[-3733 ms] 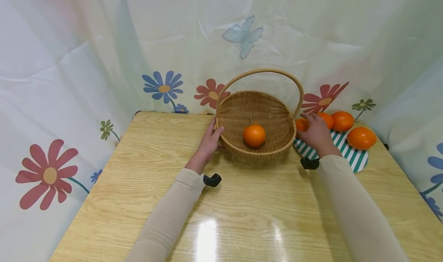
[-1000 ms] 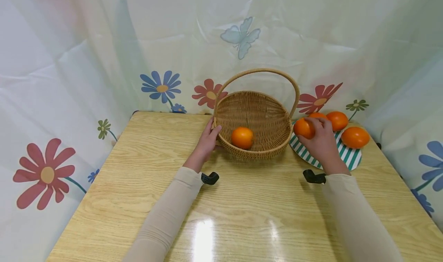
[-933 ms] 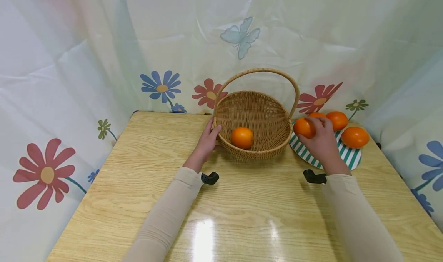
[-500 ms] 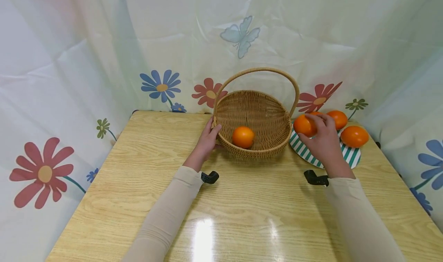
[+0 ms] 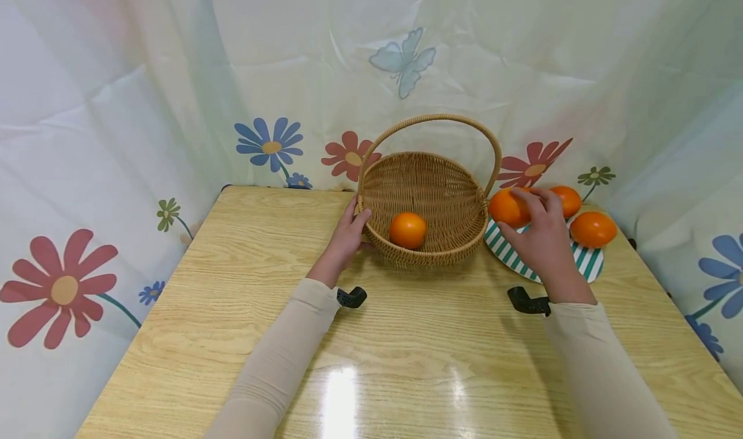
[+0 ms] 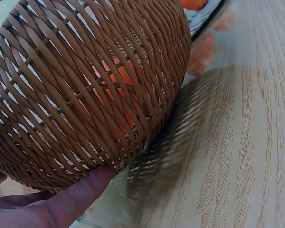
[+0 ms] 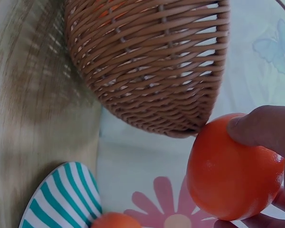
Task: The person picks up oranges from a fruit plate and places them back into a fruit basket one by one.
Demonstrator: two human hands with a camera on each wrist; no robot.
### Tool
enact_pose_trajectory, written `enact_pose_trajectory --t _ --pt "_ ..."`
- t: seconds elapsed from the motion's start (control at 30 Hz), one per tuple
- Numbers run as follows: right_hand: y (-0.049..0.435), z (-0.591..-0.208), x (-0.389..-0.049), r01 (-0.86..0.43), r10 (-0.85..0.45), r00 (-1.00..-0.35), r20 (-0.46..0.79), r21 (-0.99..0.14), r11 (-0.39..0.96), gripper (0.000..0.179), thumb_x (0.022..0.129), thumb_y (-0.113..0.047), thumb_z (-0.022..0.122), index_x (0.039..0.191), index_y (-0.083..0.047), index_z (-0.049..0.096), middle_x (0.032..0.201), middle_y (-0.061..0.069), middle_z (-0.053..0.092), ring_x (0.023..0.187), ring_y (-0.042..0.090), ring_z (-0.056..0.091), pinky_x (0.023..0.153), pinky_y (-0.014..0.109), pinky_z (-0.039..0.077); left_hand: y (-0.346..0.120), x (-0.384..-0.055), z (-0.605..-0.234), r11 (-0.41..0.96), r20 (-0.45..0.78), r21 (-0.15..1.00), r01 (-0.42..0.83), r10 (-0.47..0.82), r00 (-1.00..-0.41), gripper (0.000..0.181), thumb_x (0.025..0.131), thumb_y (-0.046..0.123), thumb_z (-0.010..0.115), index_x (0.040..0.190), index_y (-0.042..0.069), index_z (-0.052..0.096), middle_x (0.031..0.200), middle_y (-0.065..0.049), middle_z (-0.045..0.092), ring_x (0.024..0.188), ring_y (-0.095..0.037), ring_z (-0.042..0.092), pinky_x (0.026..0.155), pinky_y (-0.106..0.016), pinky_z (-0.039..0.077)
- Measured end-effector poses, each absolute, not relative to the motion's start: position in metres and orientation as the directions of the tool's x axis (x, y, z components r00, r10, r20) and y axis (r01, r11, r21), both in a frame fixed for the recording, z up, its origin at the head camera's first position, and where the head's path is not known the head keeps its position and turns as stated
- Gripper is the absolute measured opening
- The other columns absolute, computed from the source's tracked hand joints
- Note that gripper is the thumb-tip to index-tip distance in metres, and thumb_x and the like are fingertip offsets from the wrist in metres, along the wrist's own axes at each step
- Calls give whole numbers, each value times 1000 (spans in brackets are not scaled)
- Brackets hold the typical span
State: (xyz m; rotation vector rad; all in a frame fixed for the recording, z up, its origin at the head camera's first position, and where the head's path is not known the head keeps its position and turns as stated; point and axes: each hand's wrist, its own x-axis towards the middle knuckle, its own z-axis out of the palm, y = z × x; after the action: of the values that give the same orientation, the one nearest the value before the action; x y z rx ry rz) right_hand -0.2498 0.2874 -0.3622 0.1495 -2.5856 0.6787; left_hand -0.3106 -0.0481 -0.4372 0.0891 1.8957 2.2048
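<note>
A wicker basket [image 5: 424, 175] with a tall arched handle stands toward the back of the table, one orange [image 5: 408, 231] inside it. My left hand [image 5: 347, 234] grips its left rim; in the left wrist view the thumb [image 6: 80, 192] lies against the weave. To the basket's right, my right hand [image 5: 542, 233] holds a smooth, glossy orange [image 7: 232, 171] between thumb and fingers. That orange is raised over a green-and-white striped plate [image 5: 511, 253], close beside the basket's right edge. Behind the hand, part of the plate is hidden.
Two more oranges show on the plate, one at the back [image 5: 567, 200] and one at the right [image 5: 593, 230]. The wooden table [image 5: 418, 349] meets a flower-printed curtain [image 5: 302, 52] at the back and sides. Each wrist carries a black camera mount.
My right hand has taken hold of the orange nearest the basket and lifted it off the plate. The orange inside the basket has shifted left. My left hand keeps its grip on the rim.
</note>
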Motion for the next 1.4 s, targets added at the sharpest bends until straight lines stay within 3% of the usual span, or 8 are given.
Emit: enact_pose_trajectory --t 0.63,0.97,1.4 --pt "271 -352 -246 -307 -47 -848 528 -416 856 59 82 -10 76 135 -10 51 143 24 32 123 48 40 94 66 42 -50 -311 -436 -132 -100 982 -135 238 -966 58 102 43 43 152 47 14 157 -10 27 139 -37 38 96 -61 46" --pt "260 -351 -248 -357 -78 -837 542 -432 828 58 81 -8 77 134 -11 53 140 25 35 117 48 44 91 65 44 -54 -304 -422 -127 -117 979 -160 292 -949 62 105 34 40 156 36 5 160 -15 19 142 -41 31 98 -63 43" --pt "251 -356 -253 -381 -108 -842 528 -442 812 58 81 -11 78 134 -11 54 138 26 37 120 46 42 94 64 43 -49 -312 -439 -104 -91 988 -116 222 -971 56 104 37 41 151 48 13 158 -10 26 138 -37 38 94 -62 47"
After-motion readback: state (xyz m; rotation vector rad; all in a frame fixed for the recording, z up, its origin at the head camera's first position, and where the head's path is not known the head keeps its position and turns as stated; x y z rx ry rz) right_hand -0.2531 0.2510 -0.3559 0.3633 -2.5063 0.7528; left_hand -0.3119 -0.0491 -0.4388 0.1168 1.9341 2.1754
